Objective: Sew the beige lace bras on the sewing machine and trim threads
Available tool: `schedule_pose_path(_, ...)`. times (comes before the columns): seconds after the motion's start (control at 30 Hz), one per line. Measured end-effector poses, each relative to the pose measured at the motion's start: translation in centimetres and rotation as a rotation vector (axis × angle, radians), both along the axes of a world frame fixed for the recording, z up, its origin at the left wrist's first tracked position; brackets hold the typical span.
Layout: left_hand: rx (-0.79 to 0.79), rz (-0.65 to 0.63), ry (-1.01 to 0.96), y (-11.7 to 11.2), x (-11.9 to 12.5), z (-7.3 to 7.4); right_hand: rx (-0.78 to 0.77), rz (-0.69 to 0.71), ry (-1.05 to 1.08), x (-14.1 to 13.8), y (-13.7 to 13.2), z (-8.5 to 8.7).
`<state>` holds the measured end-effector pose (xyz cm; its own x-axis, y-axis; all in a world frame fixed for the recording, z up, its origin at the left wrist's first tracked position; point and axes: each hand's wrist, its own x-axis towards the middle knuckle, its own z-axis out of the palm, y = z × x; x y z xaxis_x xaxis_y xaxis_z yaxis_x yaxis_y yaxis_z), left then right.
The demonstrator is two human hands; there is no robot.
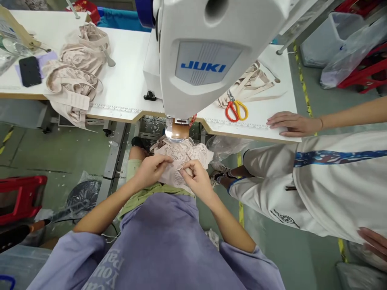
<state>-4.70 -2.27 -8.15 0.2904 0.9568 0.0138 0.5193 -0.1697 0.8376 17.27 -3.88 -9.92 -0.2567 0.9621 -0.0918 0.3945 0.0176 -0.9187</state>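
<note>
**Machine head [202, 52] close above, garment [173, 150] mid-handling below**

Nearest the camera, white and blue-badged, looming over the notch in the counter [127, 76]. Below, at the lap: the garment, pale and lacy, lying just in front of the plate [168, 133], bunched toward the far edge. Cannot tell of any fabric caught beneath the plate.

Pinching fabric narrowly with the fingers of the left hand [152, 169]. Drawing the fingers of the right hand [198, 176] together as well, near the left ones, around a small pale bit at the garment; too small to call thread, seam or strap.

As for progress, seemingly partway. Already in one piece, by the look of it, lace and plain fabric together. Not yet done: letting go of the garment, and dealing with the pinched spot. Cannot tell of any stitching there.

Heaped on the counter to the left: a pile [77, 66] of similar fabric, impossible to judge as finished or waiting. To the right, lying loose: strips [254, 82], with scissors [236, 108] just beside, out of use. Farther right, resting on the counter's edge: a co-worker's hand [292, 123], well apart from the garment.
</note>
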Motion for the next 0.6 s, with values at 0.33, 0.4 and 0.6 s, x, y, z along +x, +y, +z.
schedule_pose_path(0.33, 0.068, -0.158, 0.326, -2.0, 1.2, 1.9, 0.005, 0.189, -0.066, 0.1, -0.1, 2.1)
schedule_pose_path(0.4, 0.131, -0.178, 0.39, -2.4, 1.4, 1.8, 0.035, 0.209, -0.062, 0.1, 0.1, 2.1)
schedule_pose_path(0.6, 0.087, -0.269, 0.263, -2.3, 0.4, 2.4, -0.2, 0.049, 0.199, 0.8, 1.0, 0.6)
